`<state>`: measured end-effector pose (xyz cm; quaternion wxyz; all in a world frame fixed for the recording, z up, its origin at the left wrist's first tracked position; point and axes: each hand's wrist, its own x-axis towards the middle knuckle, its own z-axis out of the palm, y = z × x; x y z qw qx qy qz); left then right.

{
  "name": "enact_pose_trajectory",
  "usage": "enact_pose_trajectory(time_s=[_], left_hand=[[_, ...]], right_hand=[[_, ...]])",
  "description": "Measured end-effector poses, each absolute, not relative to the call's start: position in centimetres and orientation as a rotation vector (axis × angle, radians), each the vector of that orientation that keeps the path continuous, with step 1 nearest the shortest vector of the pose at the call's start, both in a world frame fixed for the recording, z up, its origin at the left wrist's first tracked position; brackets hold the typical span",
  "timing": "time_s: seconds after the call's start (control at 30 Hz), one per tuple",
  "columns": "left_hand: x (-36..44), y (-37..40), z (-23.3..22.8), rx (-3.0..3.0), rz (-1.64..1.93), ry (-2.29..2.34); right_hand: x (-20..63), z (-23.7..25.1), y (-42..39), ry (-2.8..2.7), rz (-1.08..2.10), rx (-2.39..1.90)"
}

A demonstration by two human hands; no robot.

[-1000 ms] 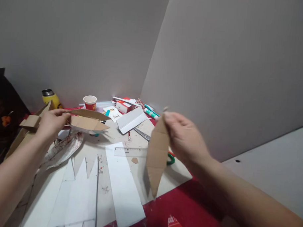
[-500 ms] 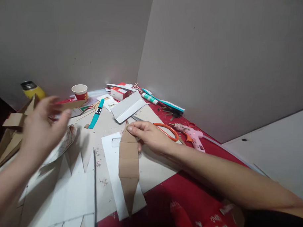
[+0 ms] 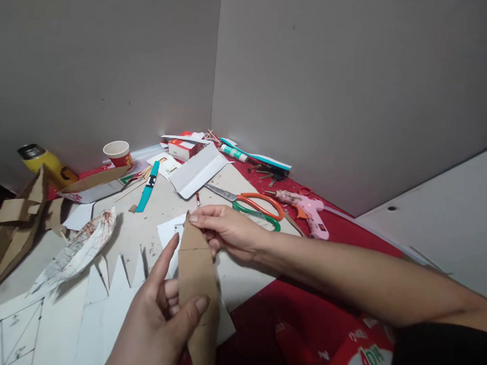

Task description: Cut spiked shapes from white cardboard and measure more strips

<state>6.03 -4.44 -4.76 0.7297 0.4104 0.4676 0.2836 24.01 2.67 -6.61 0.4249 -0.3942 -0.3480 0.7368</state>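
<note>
The cardboard work board [image 3: 163, 201] spreads over the red table [image 3: 303, 312] in the corner of two grey walls, and I place everything else from the pointed cardboard strip [image 3: 196, 276] that I hold above its near edge. To the left of the strip lie the white sheets cut into spikes [image 3: 116, 284], and beyond them, further left, a paint-smeared paper boat shape [image 3: 77, 251] and a folded brown cardboard piece [image 3: 14, 233] at the board's far-left edge. Behind the strip, towards the wall corner, rests a folded white card [image 3: 198, 170]; the orange and green scissors [image 3: 254, 204] lie just behind and to the right of the strip, with the pink glue gun [image 3: 310, 209] further right on the red cloth. Far behind the strip to the left stand a yellow flask [image 3: 42, 162] and a red paper cup [image 3: 117, 153], and a teal strip [image 3: 147, 187] lies between the cup and my work. A glue tube [image 3: 233, 153] sits near the corner, well behind the strip. My right hand [image 3: 229, 230] reaches in from the right and pinches the strip's upper pointed end between thumb and fingertips, closed on it. My left hand [image 3: 159, 312] comes up from below and clamps the strip's lower half, thumb pressed across the front and fingers behind, index finger raised alongside its left edge. The strip stands roughly upright, its creases crossing it.
</note>
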Motion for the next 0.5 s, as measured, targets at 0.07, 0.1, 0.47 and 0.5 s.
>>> enact_pose_trajectory(time_s=[0.07,0.1,0.47,0.5], left_hand=[[6.0,-4.9,-4.6,0.915,0.62,1.03],[6.0,-5.1,-4.6,0.925,0.626,1.019],[4.7,-5.0,-5.8,0.98,0.546,0.921],[4.6,-5.1,-6.1,1.02,0.533,0.933]], right_hand=[[23.8,-6.6,2.6,-0.887,1.765,-0.982],[23.6,-6.5,2.5,-0.898,1.741,-0.984],[24.0,-6.5,2.3,-1.164,1.594,-0.859],[23.9,-6.3,2.1,-1.152,1.567,-0.879]])
